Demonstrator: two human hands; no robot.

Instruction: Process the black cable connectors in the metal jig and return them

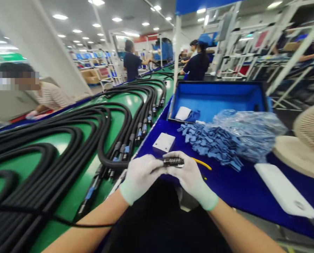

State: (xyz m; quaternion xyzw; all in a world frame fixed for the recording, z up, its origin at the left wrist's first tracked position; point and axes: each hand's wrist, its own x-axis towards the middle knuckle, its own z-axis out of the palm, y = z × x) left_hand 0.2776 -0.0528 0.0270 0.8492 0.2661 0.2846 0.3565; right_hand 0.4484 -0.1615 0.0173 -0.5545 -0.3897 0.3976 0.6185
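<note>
In the head view, gripping a black ribbed connector (173, 161) at the centre of the frame, with closed fingers of the left hand (142, 173) at its left end and tightly curled fingers of the right hand (190, 177) round its right. Facing a white block (164, 142) just above, heaped blue pieces (209, 142) right of centre, black hoses (51, 186) at left.
</note>
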